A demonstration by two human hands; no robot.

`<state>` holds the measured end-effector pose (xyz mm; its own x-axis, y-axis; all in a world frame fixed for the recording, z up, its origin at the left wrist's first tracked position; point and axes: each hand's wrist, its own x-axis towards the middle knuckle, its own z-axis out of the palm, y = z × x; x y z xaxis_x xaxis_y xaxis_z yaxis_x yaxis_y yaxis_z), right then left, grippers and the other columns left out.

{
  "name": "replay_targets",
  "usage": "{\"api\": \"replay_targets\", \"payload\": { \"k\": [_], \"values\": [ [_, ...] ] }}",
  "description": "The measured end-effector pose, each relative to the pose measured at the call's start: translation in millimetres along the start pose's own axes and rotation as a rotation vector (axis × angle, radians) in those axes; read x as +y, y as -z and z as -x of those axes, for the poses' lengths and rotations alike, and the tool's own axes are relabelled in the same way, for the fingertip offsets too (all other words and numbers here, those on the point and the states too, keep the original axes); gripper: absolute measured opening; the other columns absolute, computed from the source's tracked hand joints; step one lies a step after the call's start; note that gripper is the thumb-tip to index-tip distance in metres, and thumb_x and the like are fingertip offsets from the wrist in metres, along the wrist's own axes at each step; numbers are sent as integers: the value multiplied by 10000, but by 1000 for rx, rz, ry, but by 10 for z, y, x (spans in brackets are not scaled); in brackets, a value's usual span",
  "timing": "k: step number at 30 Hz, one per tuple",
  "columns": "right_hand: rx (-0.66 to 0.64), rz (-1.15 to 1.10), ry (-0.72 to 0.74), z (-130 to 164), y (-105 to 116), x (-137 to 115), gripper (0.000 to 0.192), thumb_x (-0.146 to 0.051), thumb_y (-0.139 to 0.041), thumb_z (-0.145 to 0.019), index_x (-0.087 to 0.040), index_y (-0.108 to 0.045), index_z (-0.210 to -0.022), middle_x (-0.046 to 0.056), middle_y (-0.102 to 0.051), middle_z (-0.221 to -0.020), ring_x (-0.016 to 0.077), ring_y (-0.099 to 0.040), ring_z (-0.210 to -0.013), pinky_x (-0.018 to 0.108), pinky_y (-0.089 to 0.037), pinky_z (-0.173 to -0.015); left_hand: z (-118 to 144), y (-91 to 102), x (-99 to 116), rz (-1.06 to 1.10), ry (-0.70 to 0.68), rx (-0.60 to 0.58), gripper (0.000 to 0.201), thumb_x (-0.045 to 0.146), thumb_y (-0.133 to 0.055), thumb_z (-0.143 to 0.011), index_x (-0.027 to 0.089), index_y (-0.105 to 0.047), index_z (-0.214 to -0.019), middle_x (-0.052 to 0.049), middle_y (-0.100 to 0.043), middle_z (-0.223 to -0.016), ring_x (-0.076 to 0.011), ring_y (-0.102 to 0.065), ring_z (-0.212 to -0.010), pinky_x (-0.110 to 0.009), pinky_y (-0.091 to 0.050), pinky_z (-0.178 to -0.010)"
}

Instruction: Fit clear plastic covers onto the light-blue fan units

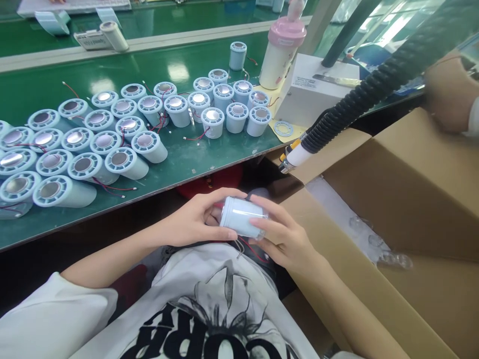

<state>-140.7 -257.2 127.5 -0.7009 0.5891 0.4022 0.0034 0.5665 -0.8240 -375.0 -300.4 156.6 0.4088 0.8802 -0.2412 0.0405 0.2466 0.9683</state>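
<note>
A light blue cylindrical housing [241, 218] lies on its side between my two hands, above my lap. Its surface is glossy, and a clear edge shows around its right end. My left hand [204, 217] is closed around its left end, the thumb below and the fingers over the top. The fingers of my right hand [286, 232] grip the right end. Below it hang a red wire [252, 248] and a pale loop [238, 247]. To the left, similar blue housings [149, 104] with round metallic discs and thin red wires stand on the green bench [179, 167].
A large open cardboard box [359, 294] stands at my right, with clear plastic pieces [396, 259] inside. A black corrugated hose [348, 109] crosses above it. A pink-lidded cup [280, 52] and a white device [314, 89] are behind. Another person's arm [452, 92] shows at far right.
</note>
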Motion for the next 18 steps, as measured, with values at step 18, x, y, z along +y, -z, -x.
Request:
{"api": "replay_targets", "payload": {
  "k": [18],
  "values": [
    [-130, -613, -639, -68, 10, 138, 590, -409, -695, -759, -245, -541, -1304, 62, -665, -1174, 215, -657, -972, 342, -533, -835, -24, 14, -47, 35, 222, -9, 672, 407, -656, -795, 314, -380, -1400, -41, -571, -1325, -261, -592, -1128, -312, -525, -874]
  ]
}}
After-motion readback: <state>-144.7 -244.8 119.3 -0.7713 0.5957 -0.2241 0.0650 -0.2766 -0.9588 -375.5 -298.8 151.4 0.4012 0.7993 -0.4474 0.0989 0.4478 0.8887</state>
